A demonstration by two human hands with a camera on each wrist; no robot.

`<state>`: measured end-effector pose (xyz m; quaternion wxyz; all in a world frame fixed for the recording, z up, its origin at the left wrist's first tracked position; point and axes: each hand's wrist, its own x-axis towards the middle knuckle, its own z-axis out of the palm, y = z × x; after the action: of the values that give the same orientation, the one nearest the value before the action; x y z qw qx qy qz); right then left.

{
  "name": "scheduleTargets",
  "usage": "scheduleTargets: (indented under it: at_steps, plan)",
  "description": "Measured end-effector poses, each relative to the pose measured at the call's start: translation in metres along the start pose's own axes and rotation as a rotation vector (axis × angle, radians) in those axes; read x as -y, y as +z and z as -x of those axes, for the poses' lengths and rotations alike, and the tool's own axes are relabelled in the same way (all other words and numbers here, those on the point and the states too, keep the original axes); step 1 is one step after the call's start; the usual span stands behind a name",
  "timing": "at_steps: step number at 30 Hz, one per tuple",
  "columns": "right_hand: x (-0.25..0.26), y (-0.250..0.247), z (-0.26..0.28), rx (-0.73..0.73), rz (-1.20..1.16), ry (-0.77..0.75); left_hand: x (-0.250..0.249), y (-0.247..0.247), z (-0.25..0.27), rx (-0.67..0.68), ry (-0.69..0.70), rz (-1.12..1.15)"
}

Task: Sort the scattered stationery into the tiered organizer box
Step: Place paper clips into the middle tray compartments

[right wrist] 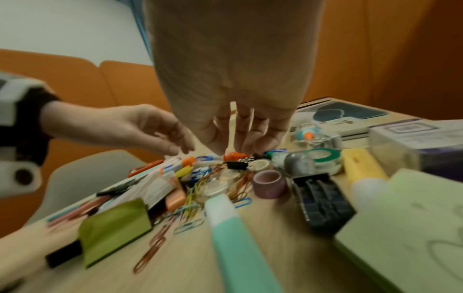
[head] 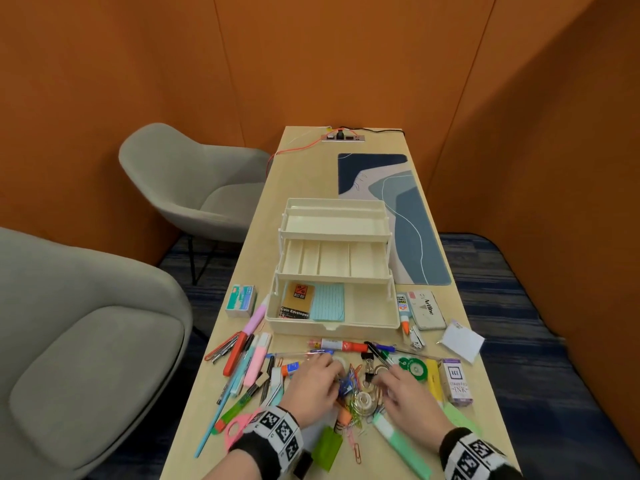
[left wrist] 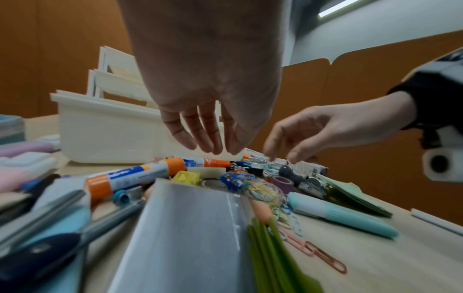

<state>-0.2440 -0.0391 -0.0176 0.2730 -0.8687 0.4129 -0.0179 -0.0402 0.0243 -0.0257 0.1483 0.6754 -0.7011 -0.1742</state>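
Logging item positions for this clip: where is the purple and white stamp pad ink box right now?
In the head view, the purple and white stamp pad ink box stands at the table's right edge, just right of the yellow highlighter and beyond the person's right hand.

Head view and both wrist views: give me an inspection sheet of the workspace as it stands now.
Surface: light wooden table, with a blue patterned mat on its far right.
Job's things: cream tiered organizer box open; bottom bin holds a coin envelope pack and a blue lined pad; upper trays look bare.
Clutter: pens, markers, tape rolls, paper clips, ink box.
Hands: left hand and right hand both over the clip pile; neither holds anything.
Cables: orange cable and a black one at the power strip.
Surroundings: orange walls, two grey chairs.
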Motion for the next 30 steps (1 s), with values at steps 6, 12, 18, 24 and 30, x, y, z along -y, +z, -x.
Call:
scheduleTargets:
  at_steps: [6,12,18,24,30]
  plan:
    - [0.026,0.028,-0.037,0.022,0.13,0.05,0.003,-0.001,0.005,-0.109,-0.103,0.004]
    - [0.025,0.038,-0.061,0.065,0.209,0.1,0.012,-0.007,0.021,-0.132,-0.139,0.036]
    - [0.012,0.017,-0.066,-0.043,-0.144,0.138,-0.008,0.003,0.018,-0.032,-0.071,-0.005]
    - [-0.01,-0.013,-0.047,-0.21,-0.714,0.34,-0.033,0.021,0.001,0.169,0.033,-0.204]
    - [-0.031,-0.027,-0.022,-0.208,-1.248,0.525,-0.036,0.026,-0.01,0.234,0.007,-0.331]
